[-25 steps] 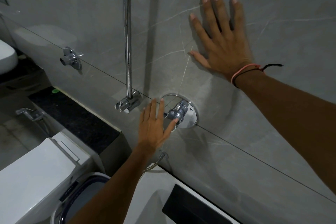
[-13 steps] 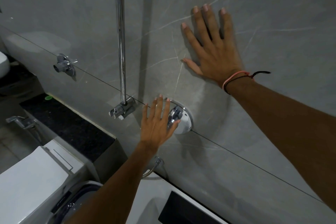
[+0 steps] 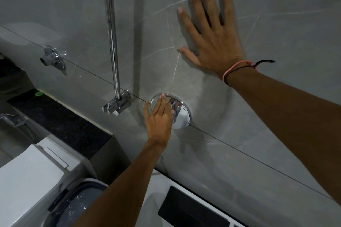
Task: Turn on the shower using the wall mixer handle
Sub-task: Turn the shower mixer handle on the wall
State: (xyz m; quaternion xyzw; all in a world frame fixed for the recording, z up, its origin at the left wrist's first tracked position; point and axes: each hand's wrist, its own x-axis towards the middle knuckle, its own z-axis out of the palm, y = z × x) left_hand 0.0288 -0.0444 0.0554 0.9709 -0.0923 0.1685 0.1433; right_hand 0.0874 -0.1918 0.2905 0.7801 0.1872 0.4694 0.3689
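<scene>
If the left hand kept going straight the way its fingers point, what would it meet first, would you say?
Probably the chrome mixer handle: the left hand is already at it, fingers over the round plate. Actual contact is unclear.

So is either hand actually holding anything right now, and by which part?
The left hand lies over the mixer handle on its round chrome plate; whether its fingers grip it cannot be told. The right hand holds nothing, pressed flat against the wall.

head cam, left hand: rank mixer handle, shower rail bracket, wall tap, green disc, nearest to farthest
1. mixer handle: at the left hand's fingers, on its round chrome plate.
2. shower rail bracket: just left, at the rail's foot.
3. wall tap: farther left, higher.
4. green disc: far left on the dark ledge; close to the tap's rank.
</scene>
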